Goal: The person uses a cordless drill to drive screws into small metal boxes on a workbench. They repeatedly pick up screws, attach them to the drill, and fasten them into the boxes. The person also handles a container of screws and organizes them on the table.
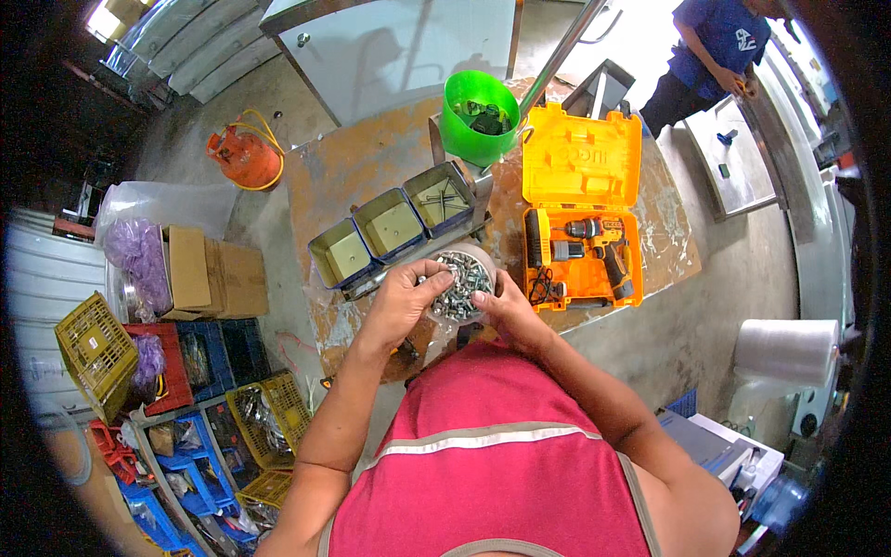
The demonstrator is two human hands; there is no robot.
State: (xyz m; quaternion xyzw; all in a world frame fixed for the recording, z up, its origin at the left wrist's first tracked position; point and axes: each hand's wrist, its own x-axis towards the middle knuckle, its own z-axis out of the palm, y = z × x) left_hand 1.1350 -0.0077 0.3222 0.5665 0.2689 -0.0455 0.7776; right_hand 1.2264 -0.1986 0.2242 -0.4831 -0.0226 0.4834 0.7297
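Observation:
A round clear tub full of silver bolts and nuts sits near the front edge of a worn wooden table. My left hand is at the tub's left side, its fingertips pinching a small metal piece at the rim. My right hand cups the tub's right side. Three square blue tins stand in a row just behind the tub; the right one holds some long metal parts.
An open orange tool case with a cordless drill lies at right. A green bucket stands behind. On the floor at left are crates, cardboard boxes and a red gas cylinder. Another person stands at far right.

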